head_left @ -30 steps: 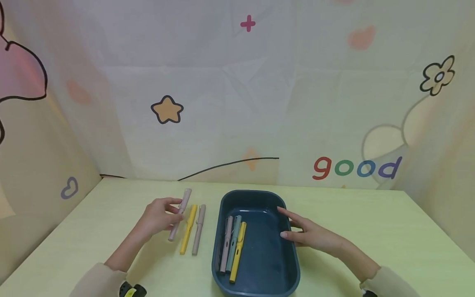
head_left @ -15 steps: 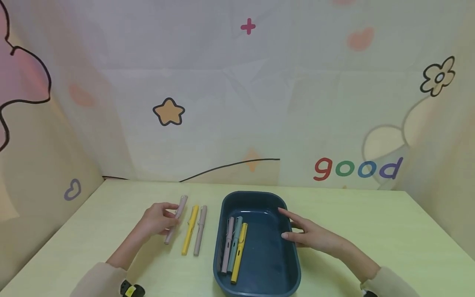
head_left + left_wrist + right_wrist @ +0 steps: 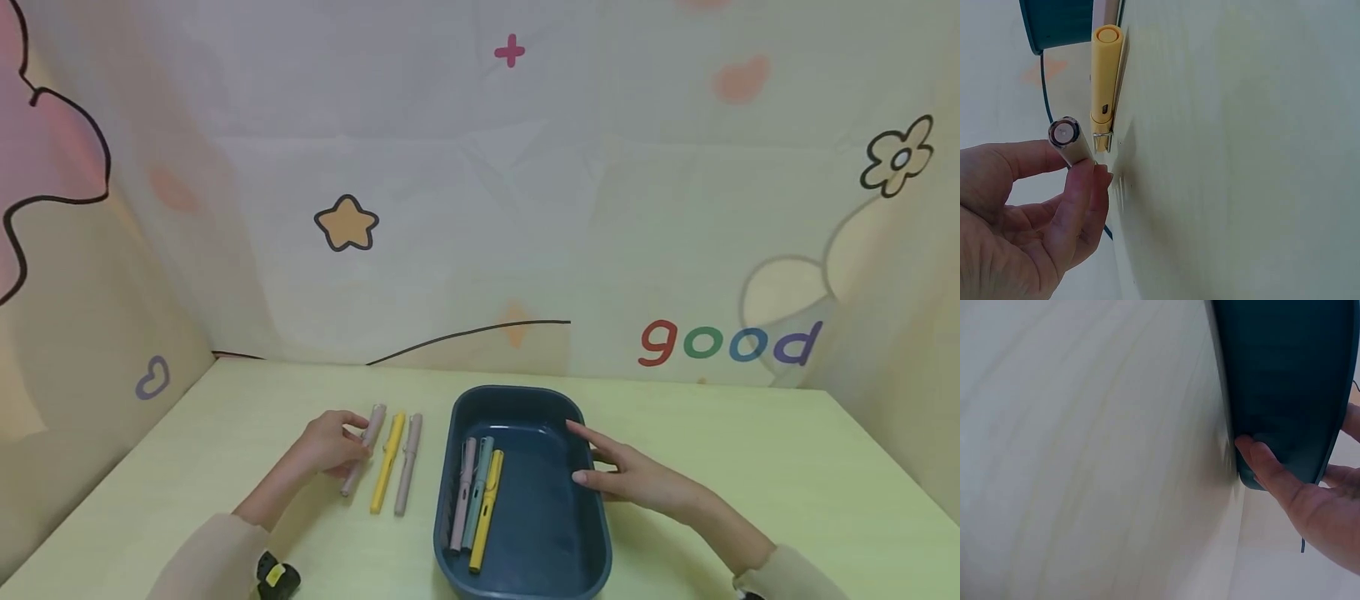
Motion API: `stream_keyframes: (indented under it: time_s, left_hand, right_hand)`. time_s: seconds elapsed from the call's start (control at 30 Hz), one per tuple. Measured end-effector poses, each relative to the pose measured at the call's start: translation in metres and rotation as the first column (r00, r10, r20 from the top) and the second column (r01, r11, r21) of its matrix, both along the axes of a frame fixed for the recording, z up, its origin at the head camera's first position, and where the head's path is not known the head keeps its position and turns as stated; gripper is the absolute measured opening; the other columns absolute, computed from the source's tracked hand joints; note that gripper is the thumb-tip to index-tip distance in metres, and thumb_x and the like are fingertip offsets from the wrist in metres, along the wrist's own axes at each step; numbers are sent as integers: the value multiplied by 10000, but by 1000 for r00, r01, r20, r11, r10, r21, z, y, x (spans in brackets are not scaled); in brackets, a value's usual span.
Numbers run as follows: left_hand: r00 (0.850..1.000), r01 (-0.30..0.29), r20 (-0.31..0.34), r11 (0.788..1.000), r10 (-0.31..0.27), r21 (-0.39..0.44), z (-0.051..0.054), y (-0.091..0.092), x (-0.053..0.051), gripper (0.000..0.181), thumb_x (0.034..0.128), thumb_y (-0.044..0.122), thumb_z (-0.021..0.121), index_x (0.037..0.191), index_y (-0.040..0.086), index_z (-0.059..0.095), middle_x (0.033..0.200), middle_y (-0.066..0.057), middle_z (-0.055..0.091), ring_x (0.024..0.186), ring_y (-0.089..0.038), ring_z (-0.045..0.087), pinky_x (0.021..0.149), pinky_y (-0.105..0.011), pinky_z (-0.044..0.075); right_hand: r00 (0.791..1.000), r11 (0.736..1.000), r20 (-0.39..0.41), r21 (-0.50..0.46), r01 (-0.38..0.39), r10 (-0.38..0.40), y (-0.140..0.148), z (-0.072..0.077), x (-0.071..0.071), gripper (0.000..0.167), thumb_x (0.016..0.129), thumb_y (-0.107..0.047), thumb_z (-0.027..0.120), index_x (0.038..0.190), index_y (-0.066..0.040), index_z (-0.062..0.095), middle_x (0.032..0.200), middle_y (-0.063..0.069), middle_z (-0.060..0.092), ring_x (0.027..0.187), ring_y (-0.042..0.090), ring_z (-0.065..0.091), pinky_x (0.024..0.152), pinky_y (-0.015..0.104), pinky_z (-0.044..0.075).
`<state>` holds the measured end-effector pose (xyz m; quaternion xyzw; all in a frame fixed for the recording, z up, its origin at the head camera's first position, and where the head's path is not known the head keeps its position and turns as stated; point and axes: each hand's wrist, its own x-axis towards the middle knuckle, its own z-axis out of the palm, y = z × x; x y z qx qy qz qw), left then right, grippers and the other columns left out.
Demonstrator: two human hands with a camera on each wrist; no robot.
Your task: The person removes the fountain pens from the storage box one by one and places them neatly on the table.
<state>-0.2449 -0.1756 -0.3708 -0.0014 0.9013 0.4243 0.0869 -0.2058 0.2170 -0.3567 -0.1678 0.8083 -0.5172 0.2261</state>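
My left hand pinches a pale pinkish-grey pen between thumb and fingers. In the left wrist view the held pen points its round end at the camera, close to the tabletop. Just right of it lie a yellow pen and a greyish pen, side by side. My right hand grips the right rim of a dark blue bin, thumb and forefinger over the edge, other fingers on the outer wall. Inside, along the left wall, lie a mauve pen, a green pen and a yellow pen.
The pale yellow-green table ends at a printed cloth backdrop behind, with cloth also at both sides. A black band with a yellow patch sits at my left sleeve.
My left hand has lowered the pinkish-grey pen toward the table and shifted it slightly left, away from the yellow pen. The right hand stays on the bin; the head view has shifted a little.
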Motion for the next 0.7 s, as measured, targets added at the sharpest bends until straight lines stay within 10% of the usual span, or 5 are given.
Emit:
stream_keyframes:
  time_s: [0.7]
  left_hand:
    - [997, 37, 65, 998, -33, -55, 1, 3, 0, 484, 770, 24, 648, 1192, -115, 455, 848, -144, 559, 617, -167, 586, 526, -294, 531]
  right_hand:
    - [1000, 1000, 14, -24, -5, 5, 1, -2, -2, 755, 885, -278, 586, 1468, -141, 128, 1464, 271, 116, 1308, 480, 165, 900, 460, 440]
